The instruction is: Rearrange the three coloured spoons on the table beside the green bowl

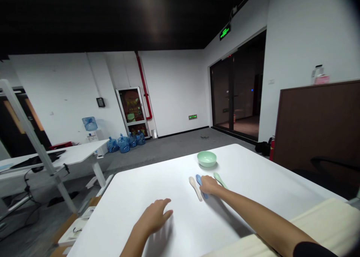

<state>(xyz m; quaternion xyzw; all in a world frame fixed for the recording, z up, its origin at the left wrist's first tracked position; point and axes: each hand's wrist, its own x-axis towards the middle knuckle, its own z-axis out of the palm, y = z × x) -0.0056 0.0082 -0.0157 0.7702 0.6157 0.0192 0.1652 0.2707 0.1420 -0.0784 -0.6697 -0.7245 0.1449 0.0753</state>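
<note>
On the white table, three spoons lie side by side. My right hand reaches over the middle one, a blue spoon, with its fingers closed around the handle; the bowl and handle end stick out past the fingers. To its left lies a beige spoon, untouched. A light green spoon rests to the right, its handle partly behind my right forearm. Beyond the spoons stands a green bowl, upright. My left hand hovers over the table at the left, thumb and fingers apart, holding nothing.
Cream cloth lies along the near right table edge. A brown partition stands at the right. Left of the table are another white desk and a white tray on cardboard. Several blue water bottles stand by the far wall.
</note>
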